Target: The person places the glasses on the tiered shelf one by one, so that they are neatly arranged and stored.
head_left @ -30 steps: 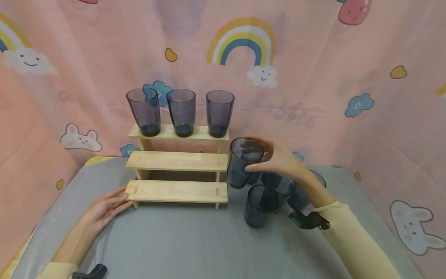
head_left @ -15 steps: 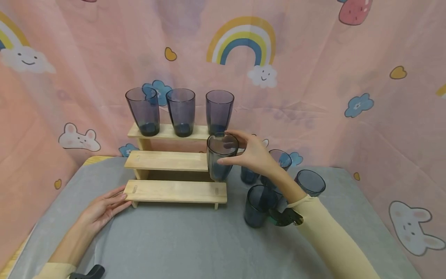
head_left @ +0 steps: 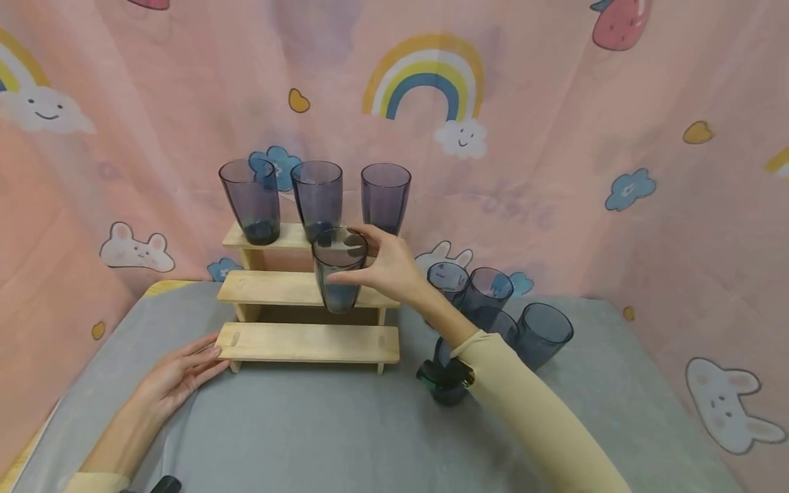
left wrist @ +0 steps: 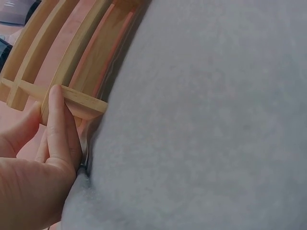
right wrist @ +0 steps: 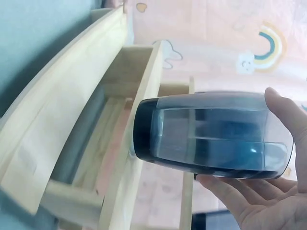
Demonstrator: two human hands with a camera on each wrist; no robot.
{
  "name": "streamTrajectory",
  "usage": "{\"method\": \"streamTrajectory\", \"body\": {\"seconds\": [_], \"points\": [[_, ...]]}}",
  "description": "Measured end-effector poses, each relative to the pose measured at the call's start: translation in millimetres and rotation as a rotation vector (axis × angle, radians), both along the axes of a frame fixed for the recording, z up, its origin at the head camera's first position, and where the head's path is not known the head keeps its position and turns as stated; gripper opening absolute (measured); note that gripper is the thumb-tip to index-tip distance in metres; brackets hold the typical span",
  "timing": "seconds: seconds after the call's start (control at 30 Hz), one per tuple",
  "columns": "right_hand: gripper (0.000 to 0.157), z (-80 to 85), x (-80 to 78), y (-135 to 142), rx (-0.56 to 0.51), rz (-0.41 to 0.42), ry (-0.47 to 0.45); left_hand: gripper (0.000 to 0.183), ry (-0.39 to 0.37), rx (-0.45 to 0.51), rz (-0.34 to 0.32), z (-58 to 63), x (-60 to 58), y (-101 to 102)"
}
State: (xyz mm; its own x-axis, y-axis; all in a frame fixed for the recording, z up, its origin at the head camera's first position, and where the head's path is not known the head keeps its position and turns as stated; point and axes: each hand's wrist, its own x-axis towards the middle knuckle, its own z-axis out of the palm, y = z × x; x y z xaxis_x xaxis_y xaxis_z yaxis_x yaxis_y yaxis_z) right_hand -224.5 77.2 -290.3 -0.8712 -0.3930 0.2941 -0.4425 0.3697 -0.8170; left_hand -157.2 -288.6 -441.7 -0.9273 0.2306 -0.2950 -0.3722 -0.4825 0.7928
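A three-step wooden rack (head_left: 308, 342) stands on the table, with three dark tinted glasses (head_left: 251, 202) upright along its top step. My right hand (head_left: 394, 267) grips another tinted glass (head_left: 337, 287) between thumb and fingers. It is held just over the middle step, its base close to that board; whether they touch I cannot tell. The right wrist view shows this glass (right wrist: 211, 134) from the side. At the bottom step's left end, my left hand (head_left: 175, 380) holds the board's edge. In the left wrist view, thumb and fingers (left wrist: 56, 124) lie on either side of that end.
Several more tinted glasses (head_left: 545, 335) cluster on the grey tablecloth (head_left: 296, 431) right of the rack; my right forearm partly covers them. A pink printed curtain (head_left: 542, 82) hangs behind and at both sides.
My right hand has carried the glass leftward from beside the cluster to over the middle step. My left hand stays at the rack's lower left end.
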Motion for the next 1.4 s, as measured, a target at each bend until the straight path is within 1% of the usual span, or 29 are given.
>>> {"method": "streamTrajectory", "body": {"seconds": [0.13,0.27,0.43,0.57,0.73,0.97,1.17,1.4], "points": [[0.086,-0.3,-2.8,-19,0.02,-0.004,-0.008,0.029,-0.013,-0.001,0.008,-0.6,0.0,0],[0.085,0.8,-7.0,-37,0.025,-0.006,0.012,0.028,-0.011,0.003,0.007,-0.6,-0.7,0],[0.085,0.3,-10.8,-60,-0.007,0.012,0.03,0.028,-0.025,-0.019,0.015,-0.6,-0.3,1],[0.085,0.0,-7.9,-80,-0.012,0.018,0.045,0.029,-0.023,-0.021,0.011,-2.4,0.7,-1],[0.089,0.9,-5.5,-103,0.027,0.003,0.047,0.031,-0.009,0.027,-0.015,-4.6,2.8,-5],[0.089,0.3,-9.2,-121,0.077,-0.078,0.028,0.029,-0.007,0.039,-0.025,-4.9,2.0,-3],[0.091,-1.5,-8.4,-134,0.097,-0.102,0.009,0.031,0.006,0.043,-0.035,-4.9,4.0,-6],[0.091,1.1,-6.7,-139,0.142,-0.157,0.004,0.03,0.004,0.049,-0.033,-4.3,2.1,-3]]}}
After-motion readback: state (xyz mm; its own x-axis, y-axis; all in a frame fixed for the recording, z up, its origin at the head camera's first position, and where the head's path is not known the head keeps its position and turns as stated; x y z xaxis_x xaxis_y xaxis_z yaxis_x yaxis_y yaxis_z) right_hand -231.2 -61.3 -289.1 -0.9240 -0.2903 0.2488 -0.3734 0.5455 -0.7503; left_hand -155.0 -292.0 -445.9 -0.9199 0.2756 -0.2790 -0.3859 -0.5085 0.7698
